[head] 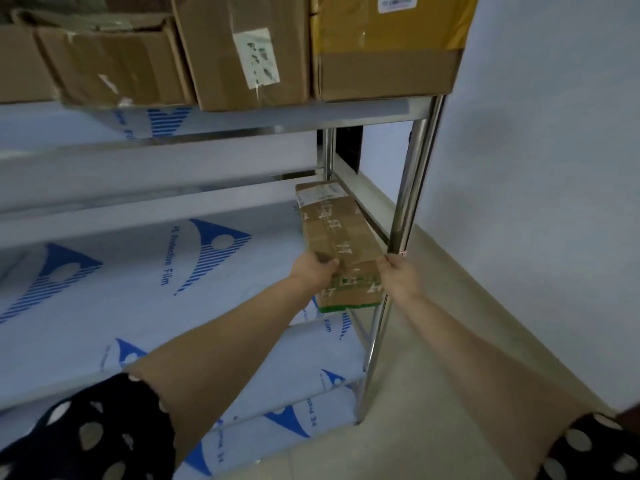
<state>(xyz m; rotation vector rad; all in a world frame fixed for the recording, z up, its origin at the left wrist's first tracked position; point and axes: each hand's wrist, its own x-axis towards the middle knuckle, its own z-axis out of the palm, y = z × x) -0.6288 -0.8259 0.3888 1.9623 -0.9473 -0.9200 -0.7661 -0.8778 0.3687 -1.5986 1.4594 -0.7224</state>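
Both hands gripped the near end of a long, flat brown cardboard box (334,230) patched with clear tape and a white label at its far end. The left hand (311,271) held the box's left edge, its fingers (329,263) curled onto the top face. The right hand (400,277) held the right edge, its fingers (389,259) bent round the corner. The box stretched away from the fingertips, its far end lying on the film-covered steel shelf (138,271) printed with blue logos, its near end sticking out past the shelf's front edge.

Just beside the right fingers, touching or nearly so, stood the shiny steel upright post (415,174) of the rack. High above both hands, on the upper shelf, sat three larger cartons: a crumpled brown one (114,67), a brown one with a white label (242,46) and a yellow-taped one (388,46). A pale wall (536,168) rose beyond the right fingers. Black sleeves with white dots (86,431) covered the upper arms.
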